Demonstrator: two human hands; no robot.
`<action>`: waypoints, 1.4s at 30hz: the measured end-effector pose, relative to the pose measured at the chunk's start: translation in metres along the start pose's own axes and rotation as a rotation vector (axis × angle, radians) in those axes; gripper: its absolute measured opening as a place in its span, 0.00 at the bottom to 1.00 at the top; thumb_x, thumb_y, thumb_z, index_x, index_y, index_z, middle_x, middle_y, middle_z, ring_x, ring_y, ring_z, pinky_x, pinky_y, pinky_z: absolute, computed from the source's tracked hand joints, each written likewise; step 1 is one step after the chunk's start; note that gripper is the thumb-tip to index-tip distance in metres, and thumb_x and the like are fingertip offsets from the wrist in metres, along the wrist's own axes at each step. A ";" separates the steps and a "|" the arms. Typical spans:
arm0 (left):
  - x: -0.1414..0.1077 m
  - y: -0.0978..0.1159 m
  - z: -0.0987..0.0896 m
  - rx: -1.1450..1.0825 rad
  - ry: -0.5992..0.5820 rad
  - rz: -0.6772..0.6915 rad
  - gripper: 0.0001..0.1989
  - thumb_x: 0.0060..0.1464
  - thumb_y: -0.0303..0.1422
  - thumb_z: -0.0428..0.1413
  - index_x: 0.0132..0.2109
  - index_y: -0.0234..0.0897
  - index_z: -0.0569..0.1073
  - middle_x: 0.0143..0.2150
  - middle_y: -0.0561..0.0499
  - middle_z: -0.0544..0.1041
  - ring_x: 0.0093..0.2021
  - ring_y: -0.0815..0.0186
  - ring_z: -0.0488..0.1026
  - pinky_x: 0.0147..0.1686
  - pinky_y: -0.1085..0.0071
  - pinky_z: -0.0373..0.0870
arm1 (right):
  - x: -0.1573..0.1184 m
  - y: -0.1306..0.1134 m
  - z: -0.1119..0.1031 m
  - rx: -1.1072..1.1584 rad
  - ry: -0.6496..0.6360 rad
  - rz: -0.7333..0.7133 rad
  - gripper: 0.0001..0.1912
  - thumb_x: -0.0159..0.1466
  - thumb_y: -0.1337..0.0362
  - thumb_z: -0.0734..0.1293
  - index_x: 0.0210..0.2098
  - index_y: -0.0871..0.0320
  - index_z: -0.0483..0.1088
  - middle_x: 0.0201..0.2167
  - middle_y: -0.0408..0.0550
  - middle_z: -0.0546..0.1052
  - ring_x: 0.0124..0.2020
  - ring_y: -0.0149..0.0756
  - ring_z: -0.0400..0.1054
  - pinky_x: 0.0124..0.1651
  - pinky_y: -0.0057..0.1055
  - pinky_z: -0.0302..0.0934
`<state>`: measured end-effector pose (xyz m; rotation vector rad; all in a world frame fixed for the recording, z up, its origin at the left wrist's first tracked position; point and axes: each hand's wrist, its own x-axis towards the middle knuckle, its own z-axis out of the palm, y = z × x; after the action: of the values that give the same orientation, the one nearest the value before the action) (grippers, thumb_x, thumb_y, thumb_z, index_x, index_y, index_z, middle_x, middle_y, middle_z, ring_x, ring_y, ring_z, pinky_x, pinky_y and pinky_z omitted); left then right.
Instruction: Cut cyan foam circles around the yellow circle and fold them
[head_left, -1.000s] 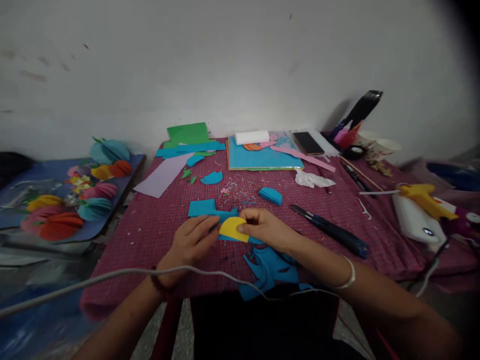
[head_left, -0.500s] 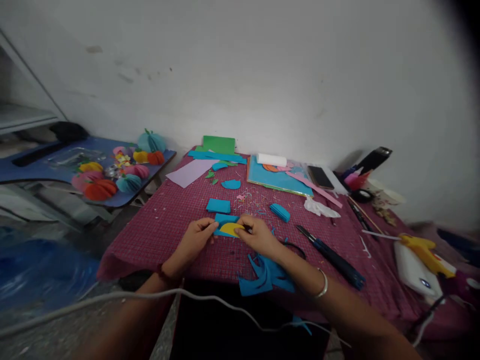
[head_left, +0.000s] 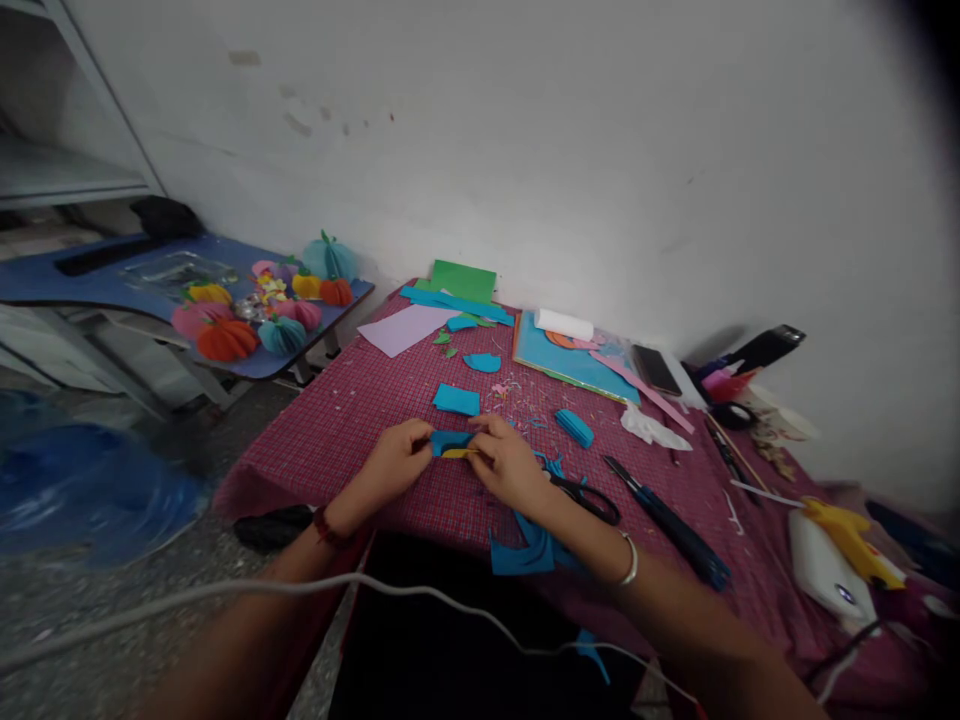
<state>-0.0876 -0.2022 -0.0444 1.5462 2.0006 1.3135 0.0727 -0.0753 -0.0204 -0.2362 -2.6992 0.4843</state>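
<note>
Blue offcuts [head_left: 525,550] hang at table edge, cutting partly done. Left hand [head_left: 397,462] and right hand [head_left: 506,465] both pinch blue paper piece [head_left: 450,441] with yellow half-round [head_left: 457,453] on it (mostly hidden), low over red cloth [head_left: 337,430]. Scissors [head_left: 589,497] idle beside. More blue pieces [head_left: 456,400] behind, unworked.

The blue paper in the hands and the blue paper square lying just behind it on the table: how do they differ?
The blue paper in the hands is pinched between the left hand and the right hand; the blue paper square lies untouched. The held paper has a yellow piece against it; the square is plain. Both are the same blue, on the red checked cloth.
</note>
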 end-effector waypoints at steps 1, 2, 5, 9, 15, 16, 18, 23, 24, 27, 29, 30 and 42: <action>-0.001 0.000 0.001 0.010 -0.007 0.001 0.06 0.48 0.25 0.47 0.25 0.36 0.64 0.24 0.55 0.65 0.27 0.69 0.62 0.29 0.72 0.56 | 0.000 -0.001 0.000 -0.004 0.027 -0.004 0.05 0.61 0.71 0.63 0.31 0.58 0.69 0.49 0.54 0.67 0.52 0.41 0.61 0.51 0.39 0.58; -0.002 -0.001 0.002 0.021 -0.013 0.001 0.07 0.48 0.25 0.47 0.24 0.36 0.64 0.24 0.55 0.65 0.27 0.69 0.62 0.29 0.72 0.56 | 0.001 -0.001 0.000 -0.016 0.042 -0.003 0.04 0.61 0.70 0.63 0.31 0.58 0.70 0.52 0.54 0.66 0.55 0.43 0.59 0.53 0.42 0.56; -0.004 -0.001 0.003 0.058 -0.048 0.025 0.07 0.47 0.23 0.47 0.25 0.36 0.63 0.24 0.56 0.64 0.27 0.69 0.62 0.29 0.73 0.55 | 0.001 -0.002 0.003 -0.048 0.031 0.018 0.04 0.60 0.70 0.64 0.30 0.58 0.70 0.55 0.55 0.64 0.55 0.46 0.58 0.53 0.46 0.55; -0.006 0.002 0.002 0.112 -0.094 0.035 0.06 0.42 0.21 0.48 0.25 0.37 0.63 0.24 0.56 0.62 0.26 0.69 0.60 0.27 0.73 0.54 | 0.001 -0.005 0.010 -0.049 0.001 0.044 0.04 0.61 0.70 0.64 0.30 0.59 0.70 0.56 0.56 0.64 0.54 0.47 0.59 0.51 0.46 0.56; -0.006 0.004 0.004 0.058 -0.072 0.045 0.11 0.52 0.30 0.51 0.23 0.36 0.65 0.23 0.55 0.64 0.27 0.69 0.62 0.28 0.73 0.56 | 0.000 -0.005 0.004 0.090 0.081 0.050 0.08 0.59 0.72 0.65 0.39 0.58 0.68 0.54 0.55 0.65 0.55 0.44 0.58 0.54 0.45 0.54; -0.006 0.004 0.004 0.045 -0.062 0.046 0.11 0.53 0.31 0.51 0.23 0.36 0.66 0.23 0.55 0.65 0.27 0.69 0.63 0.28 0.73 0.57 | 0.000 -0.004 0.002 0.124 0.112 0.080 0.14 0.58 0.71 0.66 0.44 0.57 0.66 0.53 0.55 0.65 0.54 0.43 0.59 0.54 0.43 0.55; -0.006 0.005 0.003 0.010 -0.042 0.038 0.09 0.53 0.31 0.51 0.26 0.36 0.69 0.25 0.54 0.67 0.27 0.69 0.64 0.29 0.73 0.58 | 0.000 0.001 -0.002 0.189 0.105 0.141 0.23 0.57 0.70 0.68 0.51 0.58 0.63 0.48 0.54 0.68 0.47 0.40 0.64 0.48 0.38 0.59; -0.005 0.007 0.000 -0.041 -0.013 0.056 0.05 0.53 0.29 0.52 0.31 0.36 0.72 0.30 0.51 0.71 0.33 0.67 0.68 0.35 0.71 0.63 | 0.003 0.008 -0.002 0.261 -0.055 0.123 0.04 0.59 0.71 0.66 0.35 0.60 0.70 0.30 0.44 0.69 0.30 0.31 0.63 0.34 0.27 0.57; -0.005 0.007 0.000 -0.041 -0.006 0.054 0.05 0.53 0.29 0.52 0.32 0.36 0.72 0.31 0.51 0.71 0.33 0.67 0.68 0.35 0.71 0.64 | 0.003 0.008 -0.001 0.252 -0.051 0.117 0.03 0.59 0.72 0.66 0.33 0.60 0.70 0.29 0.44 0.69 0.30 0.31 0.63 0.34 0.27 0.56; -0.005 0.006 0.001 -0.041 -0.012 0.016 0.07 0.50 0.27 0.52 0.37 0.36 0.72 0.32 0.52 0.71 0.31 0.68 0.67 0.32 0.72 0.64 | 0.002 0.009 0.003 0.224 -0.068 0.073 0.02 0.59 0.72 0.66 0.33 0.61 0.70 0.30 0.45 0.70 0.32 0.32 0.64 0.36 0.27 0.56; -0.005 0.005 0.002 -0.032 -0.040 0.000 0.10 0.48 0.25 0.52 0.39 0.37 0.72 0.33 0.52 0.70 0.29 0.69 0.67 0.31 0.73 0.64 | 0.000 0.010 0.004 0.219 -0.089 0.044 0.05 0.58 0.71 0.67 0.35 0.60 0.70 0.32 0.47 0.72 0.35 0.34 0.65 0.39 0.29 0.57; -0.006 0.004 0.002 -0.022 -0.053 0.000 0.11 0.48 0.25 0.52 0.40 0.37 0.72 0.33 0.52 0.70 0.29 0.69 0.67 0.31 0.73 0.64 | -0.002 0.011 0.005 0.220 -0.094 0.038 0.07 0.58 0.71 0.67 0.37 0.60 0.70 0.33 0.47 0.72 0.36 0.35 0.65 0.40 0.30 0.57; -0.005 0.008 0.002 -0.013 -0.060 0.031 0.06 0.55 0.31 0.51 0.34 0.37 0.72 0.31 0.51 0.71 0.34 0.67 0.68 0.36 0.71 0.64 | -0.001 0.012 0.004 0.214 -0.071 0.076 0.02 0.58 0.71 0.66 0.32 0.60 0.69 0.30 0.46 0.72 0.33 0.34 0.65 0.37 0.28 0.56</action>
<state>-0.0798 -0.2057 -0.0406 1.5980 1.9352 1.2742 0.0727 -0.0657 -0.0288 -0.2664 -2.6865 0.8123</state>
